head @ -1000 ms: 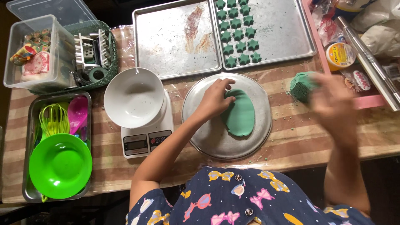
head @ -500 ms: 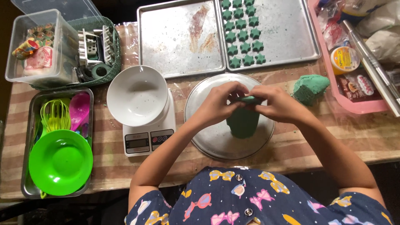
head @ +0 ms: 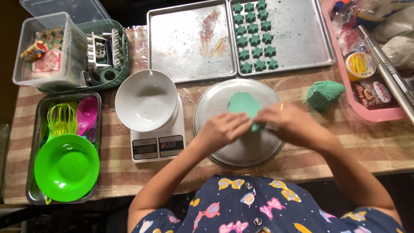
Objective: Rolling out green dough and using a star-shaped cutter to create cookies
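Since half a second ago: both hands lower on the round pan [head: 215, 149], dough [head: 243, 105] now exposed beyond the fingertips. Left hand [head: 224, 129] and right hand [head: 286, 123] pinched on the dough's near edge — grip partly blurred. Counted: two trays, fifteen stars [head: 254, 36], one lump [head: 323, 96] — right of the fingers.

A home baking spot: metal baking trays [head: 192, 41], a kitchen scale [head: 157, 144] and a white bowl [head: 145, 100] crowd the striped worktop [head: 379, 146].
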